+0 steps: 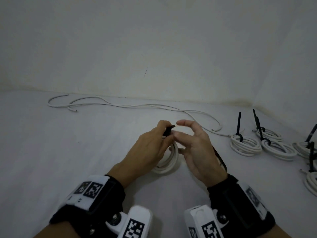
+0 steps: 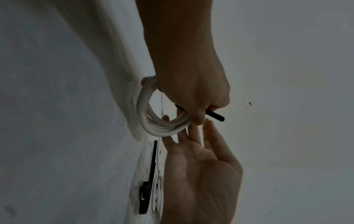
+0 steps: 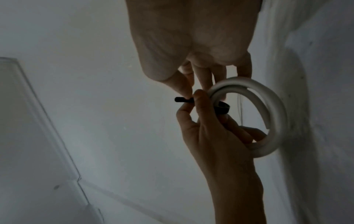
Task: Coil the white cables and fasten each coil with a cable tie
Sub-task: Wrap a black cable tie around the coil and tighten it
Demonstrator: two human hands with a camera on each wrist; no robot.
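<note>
A small coil of white cable stands on edge on the white surface between my hands. My left hand has its lower fingers hooked through the coil and pinches a black cable tie between thumb and forefinger. The tie loops round the coil's strands, and its tip sticks out past the thumb. My right hand is to the right with fingers spread and nearly straight. Its fingertips touch the coil, and its thumb reaches the tie's tip without gripping it.
A long loose white cable snakes along the back by the wall. Several tied coils with upright black tie tails lie at the right, more of them at the right edge.
</note>
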